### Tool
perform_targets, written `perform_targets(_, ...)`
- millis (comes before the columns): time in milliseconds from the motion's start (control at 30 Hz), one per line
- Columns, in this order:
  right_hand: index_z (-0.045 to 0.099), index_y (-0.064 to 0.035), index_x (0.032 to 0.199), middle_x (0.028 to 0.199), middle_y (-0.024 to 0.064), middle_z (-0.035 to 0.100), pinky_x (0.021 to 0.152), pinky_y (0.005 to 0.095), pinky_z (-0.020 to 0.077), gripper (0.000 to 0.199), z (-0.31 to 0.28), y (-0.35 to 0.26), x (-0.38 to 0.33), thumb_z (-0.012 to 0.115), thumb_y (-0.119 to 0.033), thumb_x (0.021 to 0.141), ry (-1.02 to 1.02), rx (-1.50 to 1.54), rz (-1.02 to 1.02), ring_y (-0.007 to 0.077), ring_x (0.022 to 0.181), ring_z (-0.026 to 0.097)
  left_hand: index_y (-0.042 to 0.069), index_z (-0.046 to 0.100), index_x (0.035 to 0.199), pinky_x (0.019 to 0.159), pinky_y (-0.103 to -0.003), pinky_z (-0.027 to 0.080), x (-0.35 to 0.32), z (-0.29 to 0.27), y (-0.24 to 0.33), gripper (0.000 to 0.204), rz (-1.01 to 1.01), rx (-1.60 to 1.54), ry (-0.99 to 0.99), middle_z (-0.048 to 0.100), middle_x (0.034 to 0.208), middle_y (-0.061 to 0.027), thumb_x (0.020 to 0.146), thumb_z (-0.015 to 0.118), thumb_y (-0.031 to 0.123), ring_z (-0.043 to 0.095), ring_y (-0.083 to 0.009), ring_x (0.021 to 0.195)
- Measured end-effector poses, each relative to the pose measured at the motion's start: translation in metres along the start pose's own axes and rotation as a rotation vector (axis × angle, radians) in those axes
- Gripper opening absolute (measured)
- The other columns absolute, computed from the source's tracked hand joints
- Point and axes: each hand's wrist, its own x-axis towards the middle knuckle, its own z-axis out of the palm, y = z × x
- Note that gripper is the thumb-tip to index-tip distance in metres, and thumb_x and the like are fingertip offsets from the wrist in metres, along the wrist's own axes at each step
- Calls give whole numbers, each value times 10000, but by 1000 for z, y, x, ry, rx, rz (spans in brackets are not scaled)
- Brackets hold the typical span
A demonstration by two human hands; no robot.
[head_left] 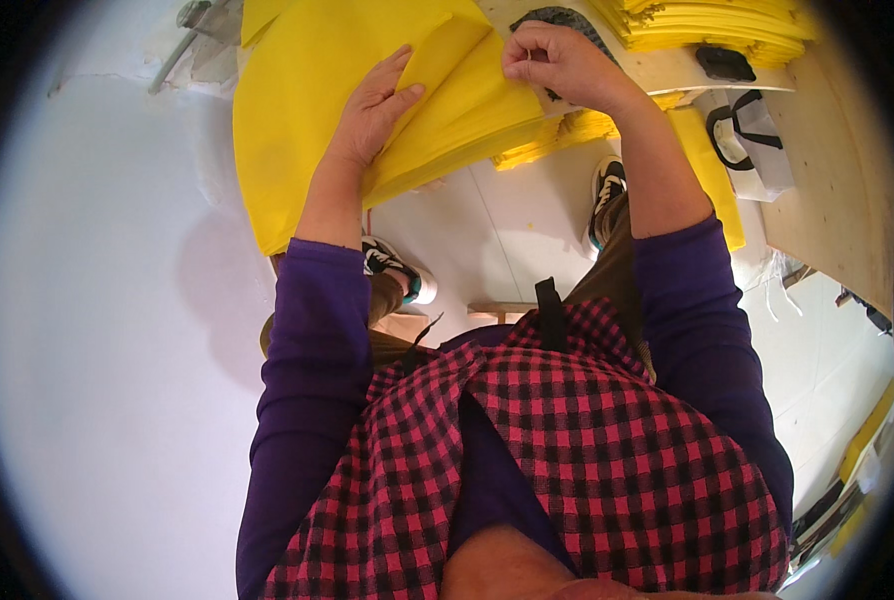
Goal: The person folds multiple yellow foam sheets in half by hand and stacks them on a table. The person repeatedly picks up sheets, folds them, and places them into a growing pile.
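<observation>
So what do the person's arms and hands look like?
Both arms wear long purple sleeves, pushed up to mid-forearm, so the wrists show bare. Over the purple top sits a red-and-black checked apron. The left hand and right hand are bare: no gloves, and no rings or watch that I can see.

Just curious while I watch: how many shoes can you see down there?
2. One shoe sits below the left forearm, by the yellow fabric's lower edge; the other shoe shows beside the right forearm. Both are partly hidden.
</observation>
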Motion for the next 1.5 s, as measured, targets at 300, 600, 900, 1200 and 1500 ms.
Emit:
perform_targets(300, 579, -59, 875, 745, -31, 480, 634, 221, 398, 77, 7, -10, 5, 625, -120, 870, 80, 18, -8, 64, 701, 454, 18, 537, 1271, 1105, -336, 246, 0, 0, 3, 455, 48, -4, -22, 436, 1399, -175, 851, 597, 182, 331, -278, 1353)
perform_targets(600, 600, -42, 918, 835, -37, 581, 697, 204, 444, 50, 11, -6, 7, 586, -87, 904, 45, 287, 14, 51, 760, 526, 20, 533, 1276, 1108, -338, 238, 1, -1, -2, 461, 45, -8, -27, 417, 1412, -182, 856, 600, 196, 323, -286, 1355)
perform_targets(900, 612, -36, 964, 881, -20, 605, 712, 216, 471, 99, 11, -5, 9, 586, -116, 910, 0, 370, 62, 69, 783, 558, 18, 529, 1279, 1108, -347, 239, 0, 0, 0, 455, 49, -15, -24, 425, 1407, -178, 861, 594, 184, 318, -288, 1359)
perform_targets(1200, 606, -12, 1039, 985, 28, 625, 785, 247, 521, 264, 13, -12, 7, 535, -252, 958, 79, 576, 17, 120, 852, 621, 39, 570, 1244, 1106, -369, 250, -3, 1, 9, 413, 112, 39, -34, 465, 1383, -151, 865, 597, 203, 320, -296, 1358)
perform_targets(1500, 552, 11, 1158, 1125, 102, 606, 910, 301, 486, 372, 13, -13, 8, 456, -306, 989, 55, 744, 4, 203, 1032, 607, 46, 594, 1219, 1110, -405, 240, -3, -3, 12, 490, 218, 112, -99, 452, 1389, -170, 814, 668, 312, 297, -336, 1365)
